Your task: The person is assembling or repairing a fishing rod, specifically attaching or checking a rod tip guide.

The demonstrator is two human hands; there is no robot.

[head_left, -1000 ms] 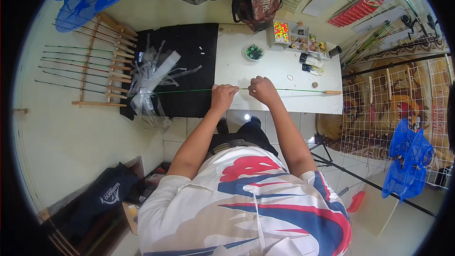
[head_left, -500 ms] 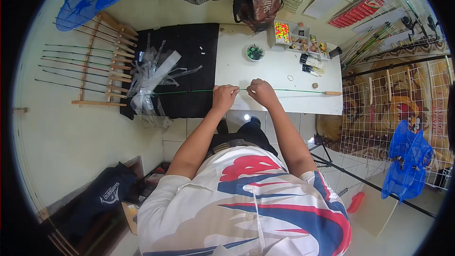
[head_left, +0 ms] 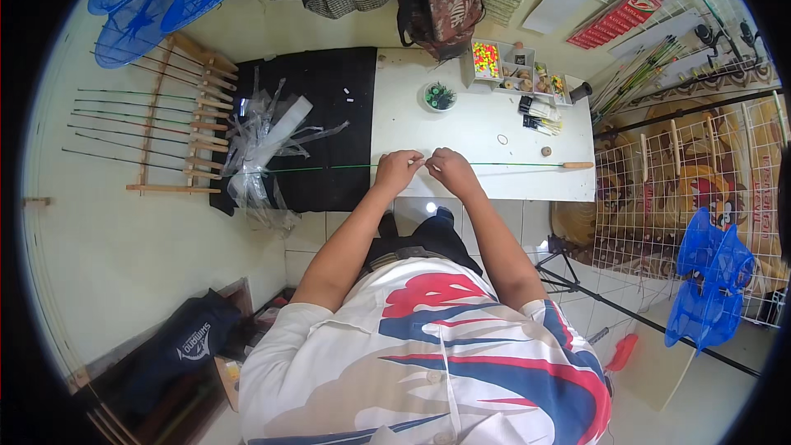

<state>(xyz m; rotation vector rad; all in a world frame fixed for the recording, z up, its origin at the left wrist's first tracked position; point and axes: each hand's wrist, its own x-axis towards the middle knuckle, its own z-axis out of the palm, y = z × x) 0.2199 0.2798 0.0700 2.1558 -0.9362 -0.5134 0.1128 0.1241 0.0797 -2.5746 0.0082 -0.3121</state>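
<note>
A thin green fishing rod lies crosswise over the near part of the table, its wooden handle at the right end. The tip end runs left over a black cloth. Around the rod's middle, my left hand is closed in a pinch. Right beside it, my right hand pinches the rod too, the fingertips of both hands almost meeting. Anything small between the fingertips is too fine to make out.
Clear plastic sleeves lie on the cloth at left, by a wooden rack of thin rods. Farther back stand a potted plant and a divided tray of small colored parts. A cork piece sits at right.
My left hand has shifted slightly right along the rod and my right hand slightly left, so the gap between them has narrowed. Both still pinch the rod.
</note>
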